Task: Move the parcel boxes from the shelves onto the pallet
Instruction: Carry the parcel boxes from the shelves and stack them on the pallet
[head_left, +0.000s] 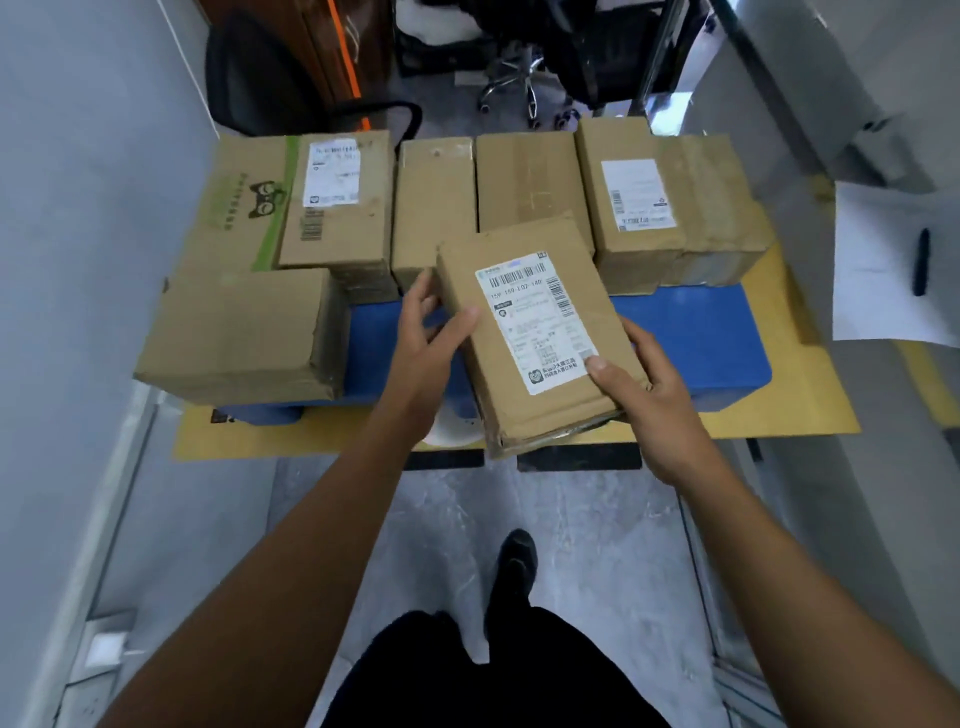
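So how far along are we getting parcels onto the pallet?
Done: several boxes sit at the back of the blue pallet, from the cat-logo box to the right labelled box. In hand: one labelled parcel, gripped by left hand and right hand over the bare front. Left: setting it down; shelves are out of view.

held box (535, 332): brown cardboard, white label up, tilted, in the air over blue pallet (691, 343) near edge. row of brown boxes (530, 182) along pallet far edge; big cat-logo box (239, 327) at pallet left end.
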